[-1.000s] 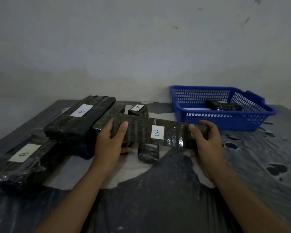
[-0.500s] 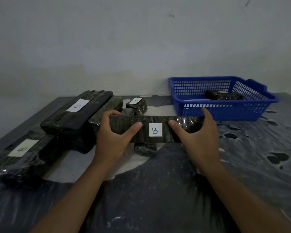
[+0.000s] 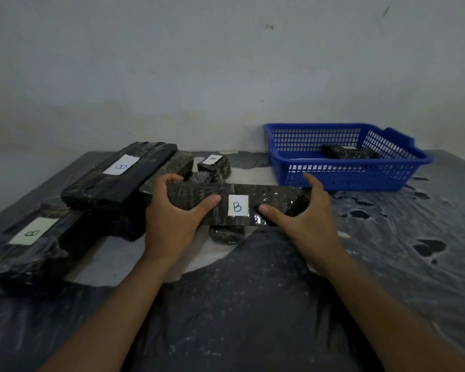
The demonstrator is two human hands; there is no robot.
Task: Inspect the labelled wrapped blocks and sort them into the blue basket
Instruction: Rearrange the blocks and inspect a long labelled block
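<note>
Black wrapped block [image 3: 252,208] labelled B: left hand [image 3: 172,216] grips left end; right hand [image 3: 309,224] clasps right end, near blue basket [image 3: 344,175].

Dark grey work surface [image 3: 252,318] covered by wrinkled, glossy plastic sheeting, with a pale patch showing near its middle. Behind it, a plain off-white painted wall [image 3: 199,63] bearing a few small dark marks.

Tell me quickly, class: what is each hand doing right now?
Left hand: grips the left end of the long wrapped block labelled B, fingers curled over its top.
Right hand: holds the same block's right part, thumb in front, fingers behind.
</note>
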